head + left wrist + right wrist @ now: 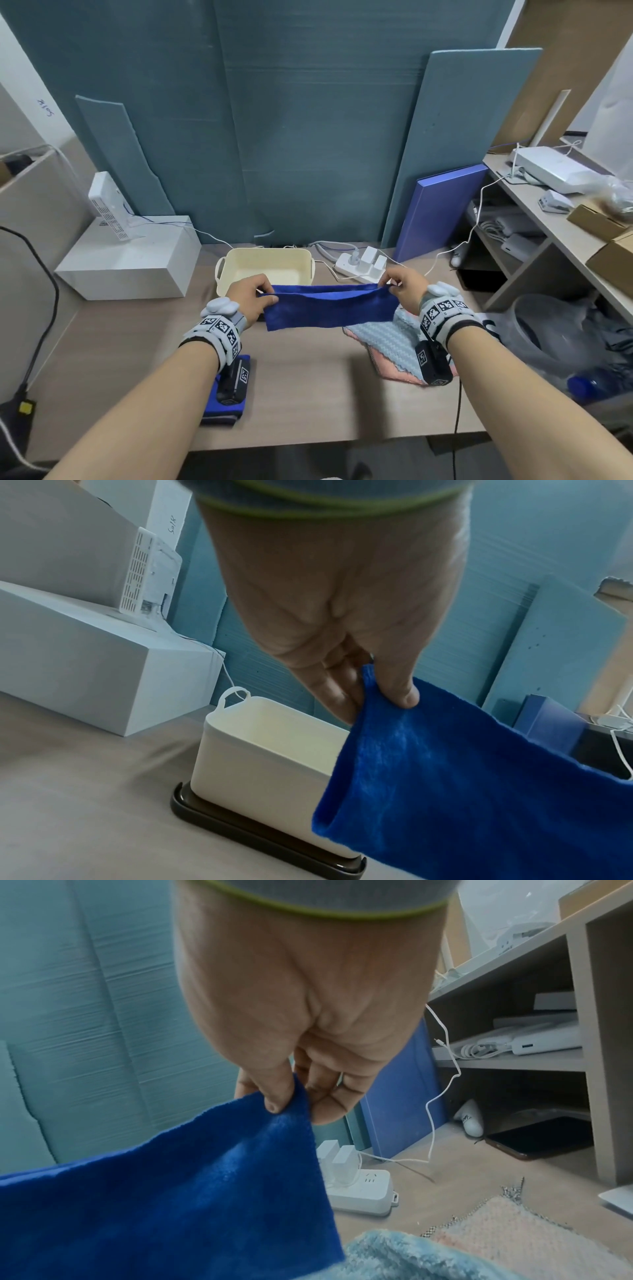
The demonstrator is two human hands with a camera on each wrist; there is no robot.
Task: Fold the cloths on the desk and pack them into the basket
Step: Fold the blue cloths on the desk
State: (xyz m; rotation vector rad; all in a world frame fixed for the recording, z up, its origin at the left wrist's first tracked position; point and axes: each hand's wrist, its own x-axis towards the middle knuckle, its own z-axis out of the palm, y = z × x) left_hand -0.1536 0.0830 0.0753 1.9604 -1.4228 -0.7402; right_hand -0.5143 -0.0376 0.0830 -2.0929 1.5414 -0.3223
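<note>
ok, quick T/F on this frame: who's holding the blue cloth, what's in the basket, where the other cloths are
1. Both hands pinch the blue cloth, the left hand at one end, the right hand at the other. True.
2. The blue cloth lies flat on the desk. False: it is held up, doubled over and hanging from the fingers.
3. The cream basket already holds a folded cloth. False: no cloth shows inside it.
4. A light blue cloth lies on a pink cloth under the right wrist. True.
5. The basket stands directly on the desk. False: the left wrist view shows a dark tray under it.
</note>
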